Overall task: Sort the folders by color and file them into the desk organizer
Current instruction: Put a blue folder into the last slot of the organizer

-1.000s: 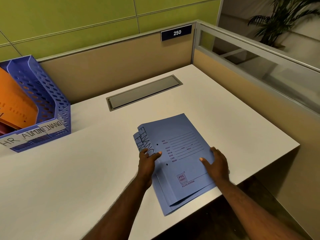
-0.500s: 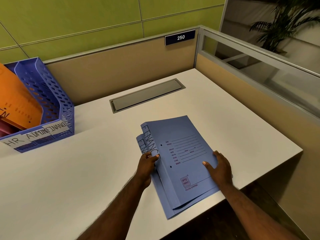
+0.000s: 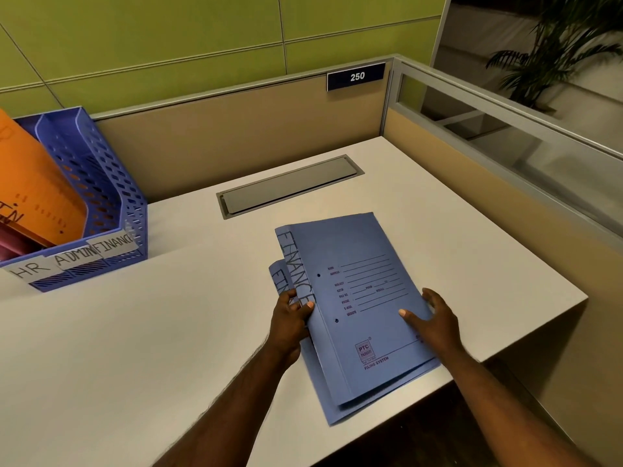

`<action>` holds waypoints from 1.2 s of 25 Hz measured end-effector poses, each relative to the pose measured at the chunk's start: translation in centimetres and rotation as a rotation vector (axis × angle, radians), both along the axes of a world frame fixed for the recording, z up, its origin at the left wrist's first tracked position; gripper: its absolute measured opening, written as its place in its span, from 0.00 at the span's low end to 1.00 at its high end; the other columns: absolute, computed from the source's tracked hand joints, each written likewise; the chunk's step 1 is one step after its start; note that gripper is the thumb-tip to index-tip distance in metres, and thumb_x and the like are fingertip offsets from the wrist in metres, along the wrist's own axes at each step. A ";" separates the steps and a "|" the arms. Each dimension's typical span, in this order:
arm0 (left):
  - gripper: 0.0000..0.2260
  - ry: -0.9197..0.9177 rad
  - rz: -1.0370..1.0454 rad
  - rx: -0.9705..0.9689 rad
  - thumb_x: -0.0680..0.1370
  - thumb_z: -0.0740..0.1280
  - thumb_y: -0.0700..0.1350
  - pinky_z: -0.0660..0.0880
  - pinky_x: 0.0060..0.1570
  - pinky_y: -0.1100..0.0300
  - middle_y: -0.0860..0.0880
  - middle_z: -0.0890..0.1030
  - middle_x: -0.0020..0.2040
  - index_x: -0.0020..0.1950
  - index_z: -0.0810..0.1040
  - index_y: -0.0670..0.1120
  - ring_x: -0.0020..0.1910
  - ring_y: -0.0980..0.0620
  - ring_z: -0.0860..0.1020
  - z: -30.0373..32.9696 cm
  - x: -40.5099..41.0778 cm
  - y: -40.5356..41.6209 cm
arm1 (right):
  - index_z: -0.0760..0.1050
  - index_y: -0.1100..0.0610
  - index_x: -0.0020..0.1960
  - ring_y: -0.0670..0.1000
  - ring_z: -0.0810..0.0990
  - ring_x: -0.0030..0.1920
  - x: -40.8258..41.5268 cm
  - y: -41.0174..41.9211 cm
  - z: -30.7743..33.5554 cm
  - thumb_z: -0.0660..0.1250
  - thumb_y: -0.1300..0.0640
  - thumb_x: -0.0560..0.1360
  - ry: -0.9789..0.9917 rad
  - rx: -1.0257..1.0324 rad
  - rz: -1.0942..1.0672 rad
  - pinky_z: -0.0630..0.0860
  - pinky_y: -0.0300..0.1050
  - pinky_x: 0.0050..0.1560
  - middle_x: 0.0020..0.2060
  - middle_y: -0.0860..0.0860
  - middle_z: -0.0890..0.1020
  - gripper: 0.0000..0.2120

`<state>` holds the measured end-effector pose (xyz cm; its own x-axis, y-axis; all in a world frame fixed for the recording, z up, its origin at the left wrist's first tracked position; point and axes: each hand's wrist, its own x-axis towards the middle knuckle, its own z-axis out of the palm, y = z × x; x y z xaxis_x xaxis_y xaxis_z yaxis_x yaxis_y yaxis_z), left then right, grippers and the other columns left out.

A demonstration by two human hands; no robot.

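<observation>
2 blue folders (image 3: 357, 298) lie stacked on the white desk (image 3: 135, 332), near its front right edge, the top one shifted a little up and right of the lower one. "FINANCE" is handwritten along the spine strip of the top folder, and the first letters of the same word show on the lower one. The top cover carries printed form lines and a "PTC" logo with "FILING SYSTEM" under it.

The left hand (image 3: 291, 320) grips the stack at its left edge, thumb on top of the spine strip and fingers curled around the edge. The right hand (image 3: 435, 318) rests on the right side of the top cover, fingers fairly straight and spread, thumb lying flat on the cover; it grasps nothing that I can see.

At the far left of the desk, well apart from the folders, stands a blue perforated organizer (image 3: 111, 203) with 3 labels on its front: "HR", "ADMIN" and "FINANCE". An orange folder (image 3: 37, 197) leans in it, and a dark red one (image 3: 13, 246) shows below that. The slot behind the "FINANCE" label holds no folder that I can see.

A grey cable hatch (image 3: 290, 185) sits in the desk by the beige partition (image 3: 236, 129), which bears a "250" plate (image 3: 356, 76).
</observation>
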<state>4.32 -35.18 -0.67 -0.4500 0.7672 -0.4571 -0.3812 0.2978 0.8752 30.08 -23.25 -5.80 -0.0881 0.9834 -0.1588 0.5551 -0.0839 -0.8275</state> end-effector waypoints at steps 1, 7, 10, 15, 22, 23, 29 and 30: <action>0.13 -0.003 0.000 0.020 0.79 0.64 0.39 0.80 0.37 0.57 0.47 0.81 0.56 0.63 0.71 0.50 0.52 0.47 0.81 0.3 -0.3 -0.2 | 0.67 0.57 0.70 0.53 0.76 0.57 -0.2 0.2 0.7 0.75 0.49 0.69 0.038 0.005 -0.016 0.74 0.42 0.53 0.64 0.55 0.76 0.34; 0.15 0.031 -0.020 0.106 0.79 0.65 0.40 0.81 0.43 0.52 0.45 0.82 0.58 0.65 0.70 0.48 0.54 0.44 0.81 2.9 -4.5 -2.4 | 0.73 0.56 0.63 0.55 0.81 0.50 -4.2 1.0 5.1 0.69 0.46 0.74 0.182 -0.001 0.044 0.80 0.48 0.47 0.56 0.55 0.81 0.22; 0.15 0.111 0.025 0.132 0.80 0.62 0.41 0.80 0.46 0.52 0.46 0.81 0.60 0.67 0.70 0.47 0.56 0.45 0.81 4.4 -8.2 -4.3 | 0.75 0.57 0.61 0.56 0.82 0.50 -8.4 -0.2 6.7 0.69 0.50 0.75 0.285 -0.038 0.107 0.81 0.53 0.50 0.54 0.55 0.82 0.18; 0.15 0.251 0.033 0.210 0.82 0.58 0.45 0.80 0.51 0.53 0.51 0.80 0.62 0.70 0.69 0.49 0.58 0.50 0.80 5.9 -14.2 -8.6 | 0.77 0.53 0.55 0.49 0.82 0.47 -16.6 -3.7 8.5 0.70 0.54 0.74 0.393 0.001 0.177 0.78 0.42 0.42 0.49 0.52 0.83 0.10; 0.18 0.355 0.140 0.133 0.77 0.66 0.53 0.81 0.47 0.56 0.51 0.82 0.58 0.66 0.75 0.50 0.52 0.53 0.83 8.2 -23.0 -14.6 | 0.77 0.50 0.56 0.48 0.82 0.48 -27.3 -8.9 10.4 0.70 0.54 0.74 0.420 0.066 0.276 0.79 0.44 0.46 0.50 0.49 0.83 0.11; 0.17 0.365 0.138 0.123 0.77 0.67 0.53 0.80 0.48 0.55 0.51 0.83 0.57 0.65 0.75 0.50 0.52 0.53 0.82 8.7 -24.3 -15.3 | 0.77 0.51 0.57 0.48 0.82 0.48 -28.5 -9.3 10.7 0.70 0.53 0.74 0.417 0.080 0.287 0.79 0.44 0.46 0.50 0.50 0.83 0.12; 0.19 0.340 0.135 0.202 0.75 0.71 0.46 0.82 0.41 0.53 0.48 0.84 0.56 0.64 0.73 0.52 0.51 0.48 0.84 12.1 -33.1 -20.8 | 0.75 0.55 0.63 0.54 0.81 0.52 -37.7 -12.2 13.1 0.69 0.51 0.75 0.371 0.148 0.346 0.80 0.52 0.51 0.56 0.52 0.81 0.18; 0.21 0.328 0.153 0.230 0.74 0.72 0.45 0.82 0.40 0.52 0.48 0.84 0.56 0.65 0.71 0.54 0.51 0.47 0.84 12.8 -34.2 -21.4 | 0.74 0.55 0.63 0.54 0.80 0.52 -39.0 -12.6 13.7 0.69 0.50 0.75 0.355 0.176 0.358 0.80 0.52 0.52 0.56 0.52 0.81 0.19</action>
